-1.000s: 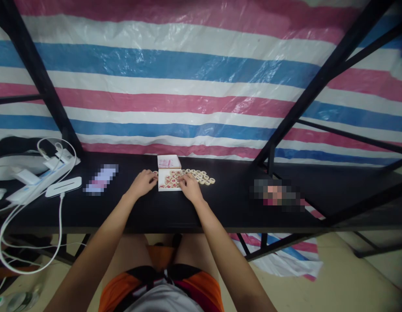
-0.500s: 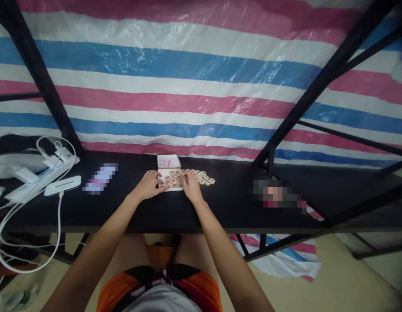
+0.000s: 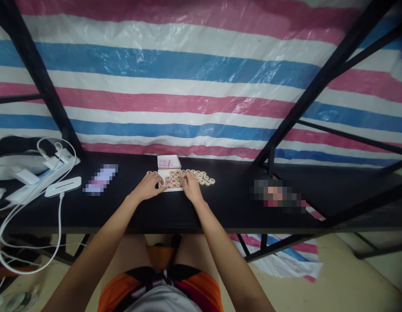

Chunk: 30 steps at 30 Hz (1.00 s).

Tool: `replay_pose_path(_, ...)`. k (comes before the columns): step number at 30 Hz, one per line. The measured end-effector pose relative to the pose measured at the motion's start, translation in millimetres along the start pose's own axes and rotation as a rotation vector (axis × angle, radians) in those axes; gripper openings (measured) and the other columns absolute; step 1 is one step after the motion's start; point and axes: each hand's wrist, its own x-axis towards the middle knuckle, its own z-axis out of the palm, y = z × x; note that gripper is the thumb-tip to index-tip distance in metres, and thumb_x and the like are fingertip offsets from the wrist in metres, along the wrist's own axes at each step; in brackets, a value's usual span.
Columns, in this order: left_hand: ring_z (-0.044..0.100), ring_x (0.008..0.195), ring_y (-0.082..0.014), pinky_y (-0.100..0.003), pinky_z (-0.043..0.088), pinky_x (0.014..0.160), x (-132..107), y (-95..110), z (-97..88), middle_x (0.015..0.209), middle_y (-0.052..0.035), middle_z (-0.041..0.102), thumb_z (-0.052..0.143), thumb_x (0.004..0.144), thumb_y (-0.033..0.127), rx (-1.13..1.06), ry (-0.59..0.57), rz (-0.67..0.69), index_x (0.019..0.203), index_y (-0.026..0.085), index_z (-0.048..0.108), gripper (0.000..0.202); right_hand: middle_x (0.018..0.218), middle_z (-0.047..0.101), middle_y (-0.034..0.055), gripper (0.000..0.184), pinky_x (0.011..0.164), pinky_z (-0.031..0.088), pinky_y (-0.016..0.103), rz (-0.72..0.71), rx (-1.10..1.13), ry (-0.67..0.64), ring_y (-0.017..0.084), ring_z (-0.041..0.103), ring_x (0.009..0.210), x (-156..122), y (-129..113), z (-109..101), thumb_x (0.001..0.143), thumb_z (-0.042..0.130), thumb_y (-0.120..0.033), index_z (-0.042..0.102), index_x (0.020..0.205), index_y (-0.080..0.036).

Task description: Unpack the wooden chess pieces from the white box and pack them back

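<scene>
Chess pieces (image 3: 172, 178) fill a shallow white box (image 3: 176, 189) at mid-desk (image 3: 220, 208), with more loose pieces (image 3: 202, 177) just to its right. The left hand (image 3: 148, 186) has a loose, open grip, its fingertips touching the box's left edge. The right hand (image 3: 191, 187) rests its fingertips on the pieces at the box's right edge; I cannot tell whether its grip pinches one.
</scene>
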Motion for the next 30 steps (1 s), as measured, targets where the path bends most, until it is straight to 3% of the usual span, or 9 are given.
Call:
replay_pose_path(6,0.055,0.099,-0.0225,-0.041,0.031,0.099,0,3,-1.2,0.084,-0.0037,0.067,0.048,0.087,0.039,-0.036,-0.015,0.013,0.077,0.021,0.063,0.026,0.087,0.054,0.0065,0.01,0.083,0.041,0.037,0.015,-0.038,0.001,0.023,0.05,0.088,-1,0,1,0.085,0.037,-0.019,0.046,0.083,-0.022)
replay_pose_path(11,0.057,0.089,-0.02,-0.035,0.04,0.088,1,-5,-2.8,0.085,-0.0041,0.066,0.047,0.088,0.042,-0.091,0.039,-0.033,0.081,0.02,0.064,0.028,0.088,0.055,0.0064,0.009,0.085,0.04,0.037,0.019,-0.02,-0.005,0.022,0.05,0.089,-1,2,3,0.088,0.038,-0.023,0.046,0.085,-0.022)
replay_pose_path(15,0.058,0.082,-0.0192,-0.03,0.043,0.077,-1,-21,-11.7,0.084,-0.0039,0.067,0.045,0.089,0.041,-0.113,0.156,-0.23,0.083,0.02,0.063,0.028,0.088,0.055,0.0065,0.009,0.084,0.041,0.037,-0.007,0.001,-0.069,0.022,0.051,0.087,-1,5,5,0.089,0.037,-0.022,0.045,0.085,-0.022)
replay_pose_path(19,0.061,0.084,-0.0208,-0.029,0.043,0.075,-9,-38,-21.4,0.083,-0.005,0.068,0.045,0.089,0.035,-0.012,0.255,-0.551,0.09,0.02,0.062,0.022,0.088,0.056,0.0071,0.009,0.085,0.041,0.038,-0.01,0.004,-0.079,0.022,0.052,0.088,-1,4,5,0.088,0.036,-0.021,0.045,0.084,-0.022)
replay_pose_path(21,0.062,0.086,-0.0226,-0.03,0.044,0.073,-12,-43,-22.8,0.085,-0.0056,0.069,0.044,0.09,0.034,0.049,0.243,-0.691,0.094,0.021,0.061,0.022,0.087,0.056,0.0066,0.009,0.084,0.041,0.038,0.007,0.004,-0.078,0.022,0.052,0.088,-1,2,4,0.088,0.037,-0.02,0.044,0.083,-0.022)
replay_pose_path(24,0.063,0.09,-0.0251,-0.031,0.045,0.072,-13,-48,-20.1,0.09,-0.0075,0.069,0.042,0.091,0.037,0.105,0.171,-0.791,0.096,0.022,0.06,0.024,0.087,0.056,0.006,0.009,0.084,0.042,0.038,0.031,0.006,-0.082,0.022,0.052,0.088,-1,-1,2,0.087,0.037,-0.019,0.044,0.082,-0.023)
replay_pose_path(30,0.061,0.095,-0.0269,-0.034,0.047,0.077,-9,-48,-13.4,0.1,-0.0137,0.066,0.033,0.094,0.034,0.254,0.054,-0.729,0.098,0.018,0.063,0.034,0.087,0.056,0.0057,0.009,0.085,0.041,0.037,0.05,0.014,-0.08,0.022,0.051,0.088,-1,-2,1,0.086,0.037,-0.019,0.044,0.083,-0.023)
